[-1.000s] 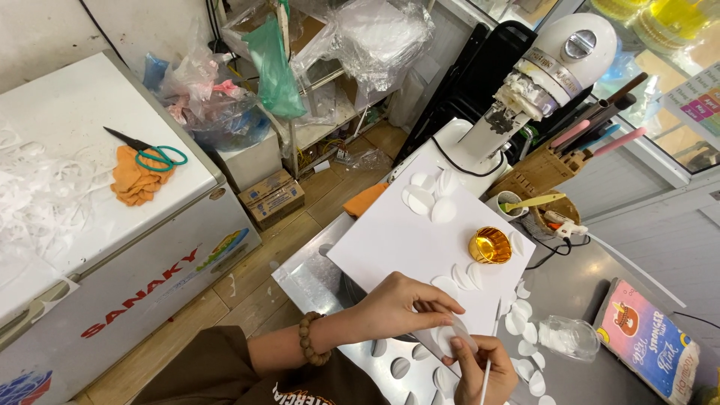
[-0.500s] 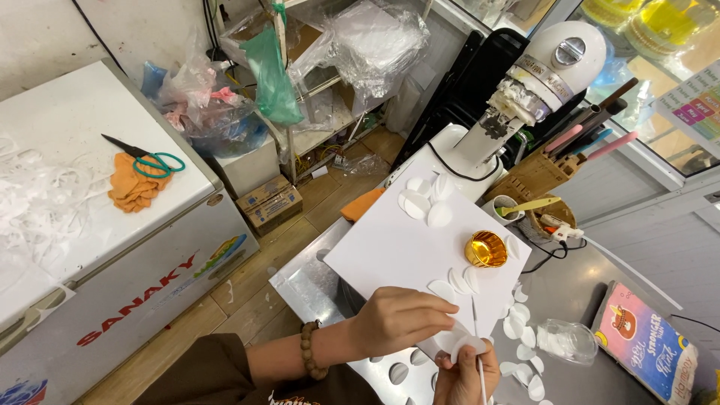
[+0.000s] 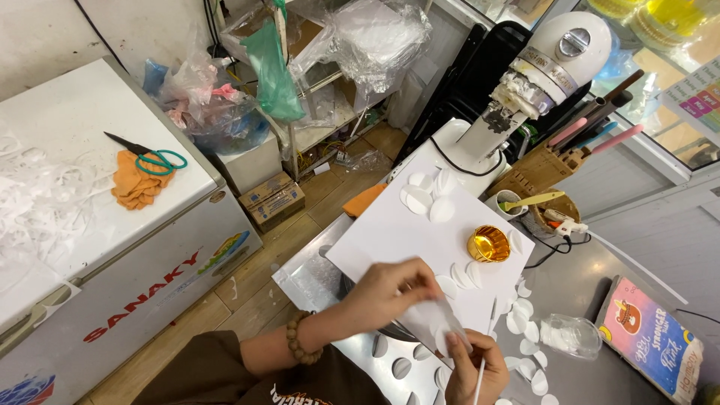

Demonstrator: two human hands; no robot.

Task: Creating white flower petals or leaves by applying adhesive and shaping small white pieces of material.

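While left hand [image 3: 390, 289] is pinching a flimsy paper disc [image 3: 433, 324] by its edge, right hand [image 3: 469, 367] is gripping a thin stick [image 3: 480, 375].

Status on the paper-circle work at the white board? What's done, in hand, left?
Done: cut white circles lie in a cluster at the board's far end and more on the grey counter.
In hand: the left hand and right hand hold one white piece between them; the right also grips a thin white stick.
Left: the gold foil cup sits empty.
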